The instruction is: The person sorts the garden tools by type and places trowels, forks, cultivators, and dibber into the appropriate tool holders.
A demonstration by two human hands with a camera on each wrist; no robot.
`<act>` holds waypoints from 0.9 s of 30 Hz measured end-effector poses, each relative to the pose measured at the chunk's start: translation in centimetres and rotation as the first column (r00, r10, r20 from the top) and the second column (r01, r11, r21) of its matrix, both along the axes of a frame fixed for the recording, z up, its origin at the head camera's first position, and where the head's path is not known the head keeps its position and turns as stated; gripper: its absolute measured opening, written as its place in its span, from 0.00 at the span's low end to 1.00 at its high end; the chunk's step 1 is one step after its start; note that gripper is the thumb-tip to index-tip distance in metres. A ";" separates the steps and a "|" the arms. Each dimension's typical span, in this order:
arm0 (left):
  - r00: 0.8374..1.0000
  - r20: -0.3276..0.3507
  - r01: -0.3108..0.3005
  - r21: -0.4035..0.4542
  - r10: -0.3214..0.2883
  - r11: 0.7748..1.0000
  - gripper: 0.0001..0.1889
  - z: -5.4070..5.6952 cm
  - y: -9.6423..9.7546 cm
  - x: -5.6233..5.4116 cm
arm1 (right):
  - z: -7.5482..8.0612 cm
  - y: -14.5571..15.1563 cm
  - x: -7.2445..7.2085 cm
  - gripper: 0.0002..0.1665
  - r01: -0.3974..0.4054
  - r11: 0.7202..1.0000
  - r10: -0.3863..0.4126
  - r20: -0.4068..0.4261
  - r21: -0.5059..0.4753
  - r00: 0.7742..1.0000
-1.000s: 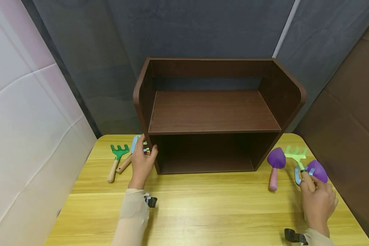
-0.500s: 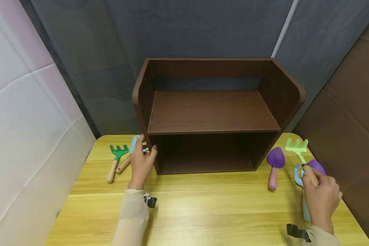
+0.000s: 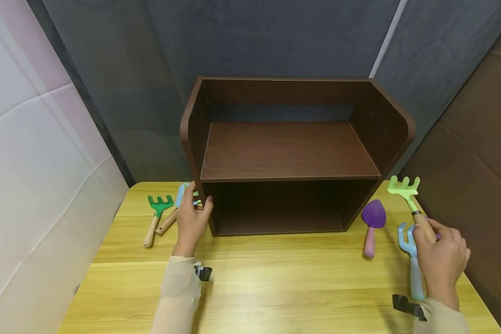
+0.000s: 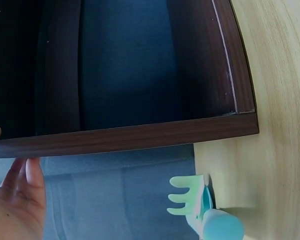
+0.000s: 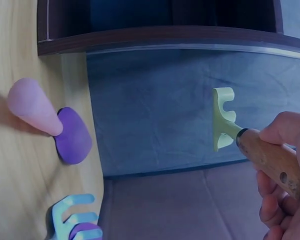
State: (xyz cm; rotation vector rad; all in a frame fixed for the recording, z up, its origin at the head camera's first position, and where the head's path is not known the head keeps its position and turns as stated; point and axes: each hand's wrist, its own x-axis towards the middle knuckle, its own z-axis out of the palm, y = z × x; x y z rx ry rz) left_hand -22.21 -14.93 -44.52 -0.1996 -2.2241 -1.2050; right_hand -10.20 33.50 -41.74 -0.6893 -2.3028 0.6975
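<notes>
My left hand (image 3: 191,227) grips the left side panel of a dark brown two-tier shelf (image 3: 292,150), thumb on the inner side and fingers outside. My right hand (image 3: 442,257) holds a small light-green rake (image 5: 272,157) by its wooden handle, tines pointing away and raised off the table. Below it lies a light-blue hand fork (image 3: 416,278), partly over a purple thing (image 5: 85,231) mostly hidden from the head view. A purple trowel (image 3: 374,215) with a pink handle lies between the right hand and the shelf.
Left of the shelf lie a green rake (image 3: 160,206) with a wooden handle and a light-blue tool (image 3: 181,192), partly behind the left hand. The yellow wooden table (image 3: 284,278) is bounded by a white wall, a grey cloth and a brown wall.
My right hand has lifted the light-green rake up and slightly to the right, off the other tools, uncovering the light-blue fork. The left hand has stayed on the shelf.
</notes>
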 end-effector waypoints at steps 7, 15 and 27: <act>1.000 -0.010 0.005 0.001 -0.005 1.000 0.27 0.1 0.2 0.0 | 1.0 -0.1 -0.1 0.24 -0.008 1.000 0.008 -0.026 0.022 1.000; 1.000 0.004 0.005 0.021 -0.006 1.000 0.27 0.3 0.4 0.1 | 2.1 -0.1 -0.3 0.24 -0.013 0.999 0.014 -0.029 0.036 0.999; 1.000 0.007 0.012 0.019 -0.012 1.000 0.27 0.0 0.6 -0.1 | 4.1 0.5 -0.9 0.25 -0.021 0.998 0.024 -0.041 0.062 0.999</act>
